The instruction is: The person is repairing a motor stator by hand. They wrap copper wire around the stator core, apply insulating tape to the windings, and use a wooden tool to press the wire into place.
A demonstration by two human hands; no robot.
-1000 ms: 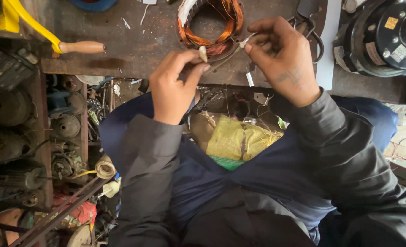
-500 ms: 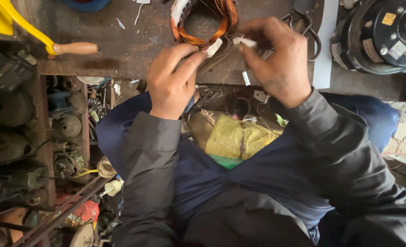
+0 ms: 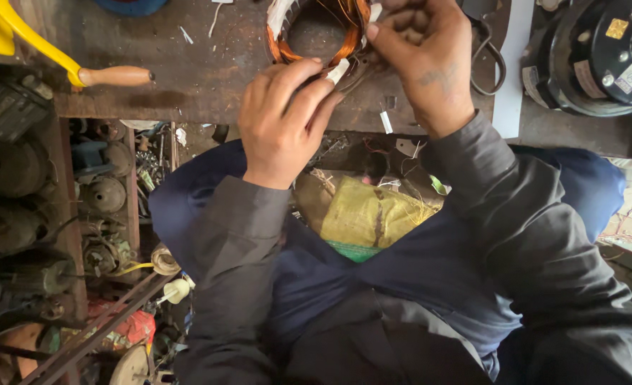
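Presently: copper coil [image 3: 314,32] on workbench [image 3: 209,82], far edge; left hand [image 3: 284,121] pinching white sleeve [image 3: 338,70] beside coil; right hand [image 3: 423,57] closed on coil's leads; best kept taut, sleeve eased gently along.

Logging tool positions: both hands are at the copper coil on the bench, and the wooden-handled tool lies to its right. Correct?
Not quite. In the head view the wooden-handled tool lies left of the copper coil, not right. The left hand and right hand are at the coil.
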